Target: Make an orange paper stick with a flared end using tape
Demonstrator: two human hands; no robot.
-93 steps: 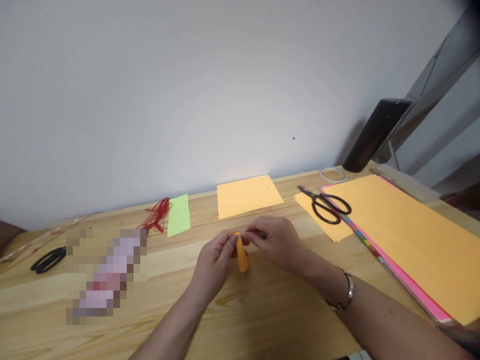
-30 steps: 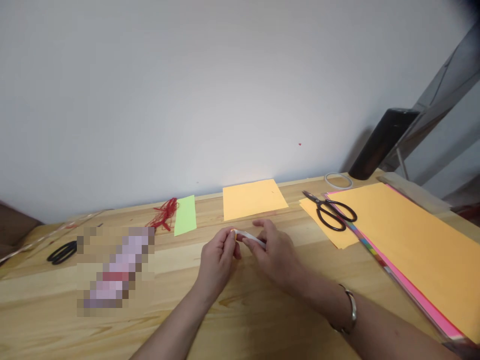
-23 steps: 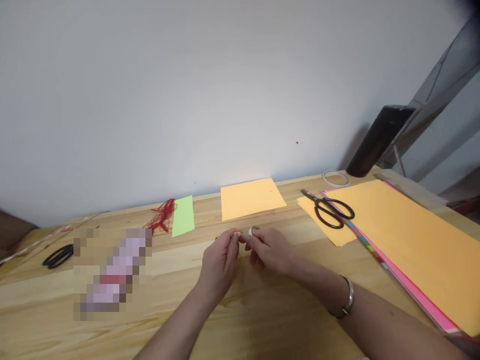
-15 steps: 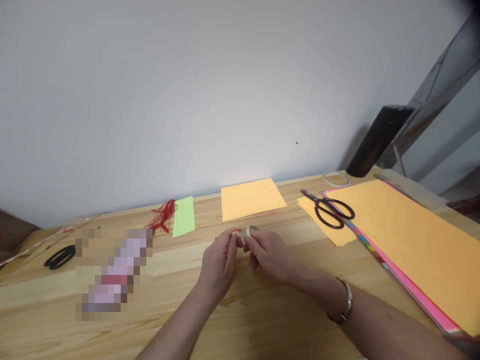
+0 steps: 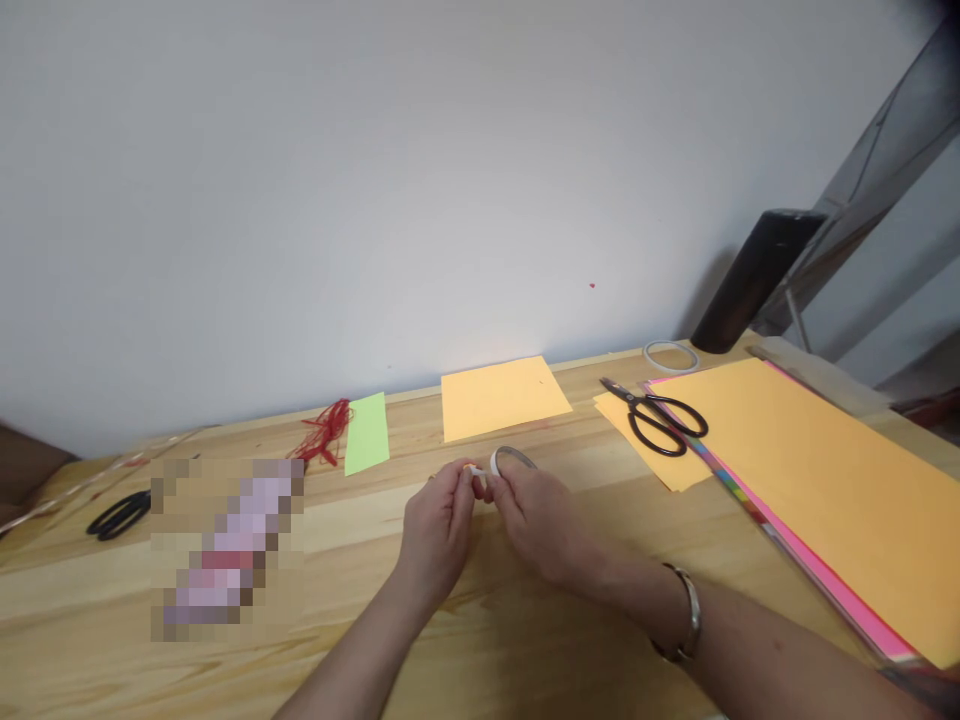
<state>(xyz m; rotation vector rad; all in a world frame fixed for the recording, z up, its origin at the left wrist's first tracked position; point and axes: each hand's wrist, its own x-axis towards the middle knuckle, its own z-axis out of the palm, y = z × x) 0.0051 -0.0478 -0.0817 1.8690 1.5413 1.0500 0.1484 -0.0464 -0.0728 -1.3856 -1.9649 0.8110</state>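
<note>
My left hand is closed in a pinch on a small orange piece of paper, of which only a tip shows past the fingers. Close beside it, my right hand grips a roll of white tape, its ring standing partly above the fingers. A short whitish strip spans the narrow gap between the two hands. Both hands are just above the wooden table, near its middle. The fingers hide most of the paper piece and the lower part of the roll.
Beyond the hands lie an orange sheet, a green sheet and red string. Black-handled scissors rest on orange paper at right, beside stacked coloured paper. A white ring and black cylinder stand near the wall.
My right hand has turned and shifted slightly right, so more of the tape roll's ring shows. My left hand has stayed nearly in place.
</note>
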